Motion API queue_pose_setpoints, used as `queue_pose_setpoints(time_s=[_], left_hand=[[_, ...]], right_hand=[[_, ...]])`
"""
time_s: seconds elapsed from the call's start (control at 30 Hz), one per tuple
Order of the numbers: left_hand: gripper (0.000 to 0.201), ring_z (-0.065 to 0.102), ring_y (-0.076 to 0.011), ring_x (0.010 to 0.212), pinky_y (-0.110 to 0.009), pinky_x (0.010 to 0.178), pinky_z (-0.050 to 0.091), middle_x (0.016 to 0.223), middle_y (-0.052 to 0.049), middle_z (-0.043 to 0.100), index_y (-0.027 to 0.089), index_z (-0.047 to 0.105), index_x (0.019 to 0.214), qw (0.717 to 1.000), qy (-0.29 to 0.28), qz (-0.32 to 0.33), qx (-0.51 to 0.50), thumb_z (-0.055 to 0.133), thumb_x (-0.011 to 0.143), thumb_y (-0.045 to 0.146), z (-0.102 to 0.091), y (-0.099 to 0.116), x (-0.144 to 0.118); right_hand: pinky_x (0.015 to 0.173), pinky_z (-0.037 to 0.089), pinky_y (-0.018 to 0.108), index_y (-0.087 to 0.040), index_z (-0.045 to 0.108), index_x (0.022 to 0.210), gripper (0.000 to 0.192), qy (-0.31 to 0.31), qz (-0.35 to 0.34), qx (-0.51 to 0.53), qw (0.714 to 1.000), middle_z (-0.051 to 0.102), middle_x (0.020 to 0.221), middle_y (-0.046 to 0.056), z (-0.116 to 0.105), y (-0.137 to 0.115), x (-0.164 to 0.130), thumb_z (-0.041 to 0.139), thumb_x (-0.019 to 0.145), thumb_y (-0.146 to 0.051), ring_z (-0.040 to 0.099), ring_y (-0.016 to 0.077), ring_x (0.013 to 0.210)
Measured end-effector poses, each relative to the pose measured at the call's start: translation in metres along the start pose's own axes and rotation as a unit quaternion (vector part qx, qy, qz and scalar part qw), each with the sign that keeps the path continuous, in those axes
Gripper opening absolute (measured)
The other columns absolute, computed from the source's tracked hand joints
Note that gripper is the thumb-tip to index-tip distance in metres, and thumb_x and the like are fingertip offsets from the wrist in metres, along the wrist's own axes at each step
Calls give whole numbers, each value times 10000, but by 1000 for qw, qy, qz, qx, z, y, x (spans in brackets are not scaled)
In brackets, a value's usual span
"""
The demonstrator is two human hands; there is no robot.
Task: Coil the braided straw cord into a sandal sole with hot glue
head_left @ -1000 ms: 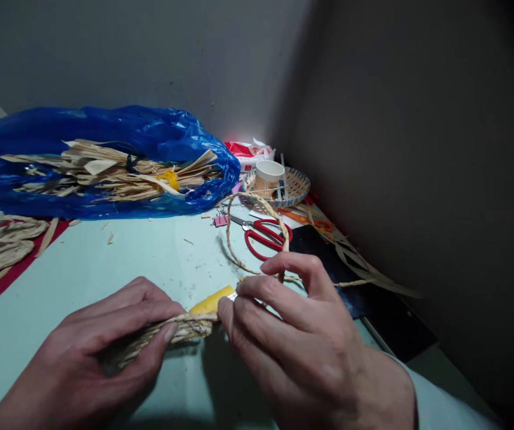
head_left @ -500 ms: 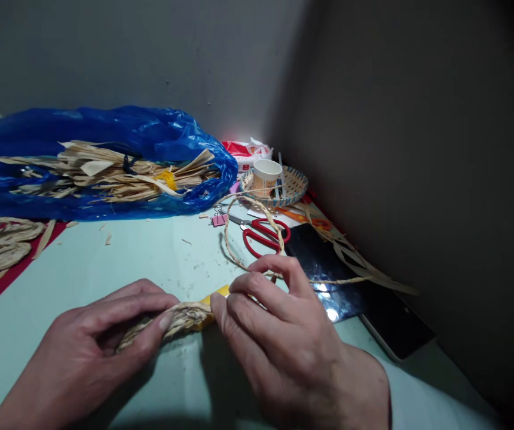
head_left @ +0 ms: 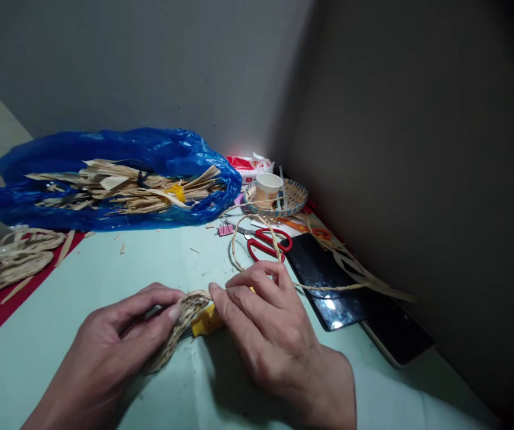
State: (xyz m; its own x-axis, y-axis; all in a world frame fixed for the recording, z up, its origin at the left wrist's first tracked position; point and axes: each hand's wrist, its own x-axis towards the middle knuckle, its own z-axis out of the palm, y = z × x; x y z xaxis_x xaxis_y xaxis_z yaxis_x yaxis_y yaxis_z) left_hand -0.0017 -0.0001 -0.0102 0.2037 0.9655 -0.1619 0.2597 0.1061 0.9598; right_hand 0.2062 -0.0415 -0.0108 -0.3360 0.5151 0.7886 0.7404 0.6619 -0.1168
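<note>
Head view: a braided straw rope (head_left: 174, 331) is pinched by the left hand (head_left: 118, 340) and by the closed fingers of the right hand (head_left: 266, 334) over a yellow piece (head_left: 205, 322) on the pale green table (head_left: 104, 269), with red scissors (head_left: 268, 243) and a blue bag (head_left: 118, 173) lying beyond.
</note>
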Motion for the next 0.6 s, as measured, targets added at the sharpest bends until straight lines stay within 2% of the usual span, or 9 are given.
queue_pose_setpoints(time_s=[0.07,0.2,0.37,0.5,0.6], left_hand=[[314,569,-136,572,-188,495,496,744,7,722,261,798,873,999,-25,-21,-28,839,718,531,-2,-3,-1],[314,580,-150,647,-195,545,504,759,4,703,250,763,901,993,-28,-53,-102,850,727,498,-1,-5,-8],[269,539,-136,640,-188,542,483,725,25,670,265,746,906,986,-34,-50,-154,829,763,477,7,-3,-13],[202,598,-150,752,-185,649,521,820,12,722,276,749,925,980,-56,-57,-185,794,818,442,9,1,-12],[170,642,-169,800,-219,703,549,847,6,733,288,750,949,969,-96,-73,-215,784,836,410,8,3,-11]], right_hand=[[763,447,432,48,711,1083,247,12,0,3,1000,748,797,109,1,-1,1,480,1012,-4,646,235,821],[771,436,431,23,698,1106,239,15,7,10,1000,753,818,99,3,-4,2,481,1020,-25,646,231,838],[785,431,444,-1,685,1117,231,22,14,25,999,766,852,93,5,-7,3,480,1018,-39,645,230,841],[804,412,451,16,680,1143,244,22,19,30,999,765,857,103,5,-6,4,487,999,-24,651,242,865],[811,400,451,-12,687,1120,230,-8,40,39,998,763,869,107,4,-4,7,504,980,-30,640,250,872]])
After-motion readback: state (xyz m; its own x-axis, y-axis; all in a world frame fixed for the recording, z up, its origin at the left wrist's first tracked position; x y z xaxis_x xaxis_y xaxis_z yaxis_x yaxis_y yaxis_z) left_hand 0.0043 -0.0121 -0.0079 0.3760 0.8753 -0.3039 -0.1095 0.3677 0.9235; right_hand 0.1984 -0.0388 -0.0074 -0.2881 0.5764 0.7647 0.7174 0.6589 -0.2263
